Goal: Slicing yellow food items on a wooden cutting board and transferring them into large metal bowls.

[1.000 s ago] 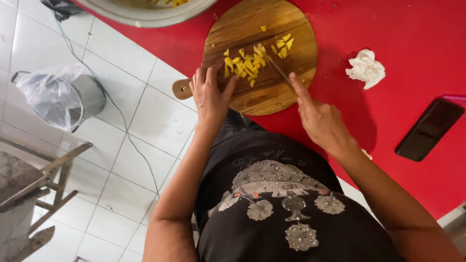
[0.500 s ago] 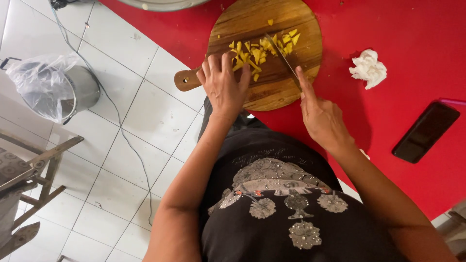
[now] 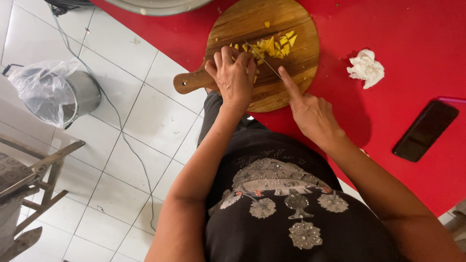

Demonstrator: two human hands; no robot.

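Left hand (image 3: 235, 73) pressed down on yellow chopped pieces (image 3: 272, 47) atop a round wooden cutting board (image 3: 286, 82), fingers curled over the food, grip clenched loosely on it. Right hand (image 3: 310, 114) closed around a knife (image 3: 264, 60) (handle hidden in the palm), index finger stretched along the thin blade, tip among the pieces. Board resting on the red surface (image 3: 398, 29), its handle jutting past the edge. Crumpled white tissue (image 3: 365, 68) and dark phone (image 3: 425, 130) well apart, to the right
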